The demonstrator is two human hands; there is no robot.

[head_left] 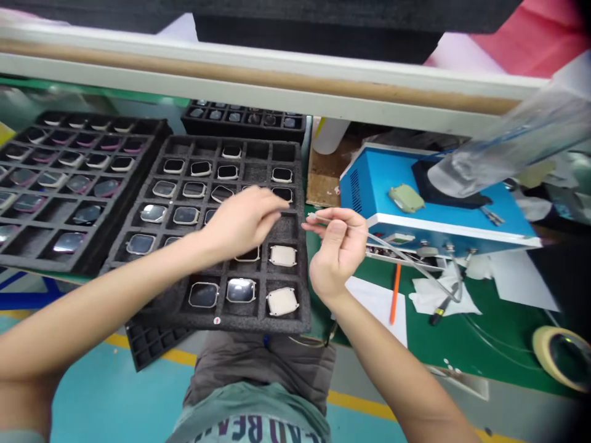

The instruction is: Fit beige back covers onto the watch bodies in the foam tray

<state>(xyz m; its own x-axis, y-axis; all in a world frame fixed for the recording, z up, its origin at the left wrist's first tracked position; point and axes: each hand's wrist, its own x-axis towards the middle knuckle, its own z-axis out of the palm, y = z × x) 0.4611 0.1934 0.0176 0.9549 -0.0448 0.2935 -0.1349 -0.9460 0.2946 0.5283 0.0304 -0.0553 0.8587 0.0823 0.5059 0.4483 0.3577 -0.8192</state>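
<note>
My left hand hangs palm down over a black foam tray, fingers bent and thumb slightly apart from the index finger. Nothing shows between them. Its fingertips are by a smartwatch with a dark screen in the right column; whether they touch it I cannot tell. My right hand is closed around a thin clear tube, just right of the tray. The tube's pale tip points left, and its length trails towards a blue box. Pale watch pieces lie in the tray's right column.
A second tray of watches stands at left, another behind. A green watch case and a clear cylinder sit on the blue box. An orange stick, tissue and tape roll lie right. A shelf edge crosses above.
</note>
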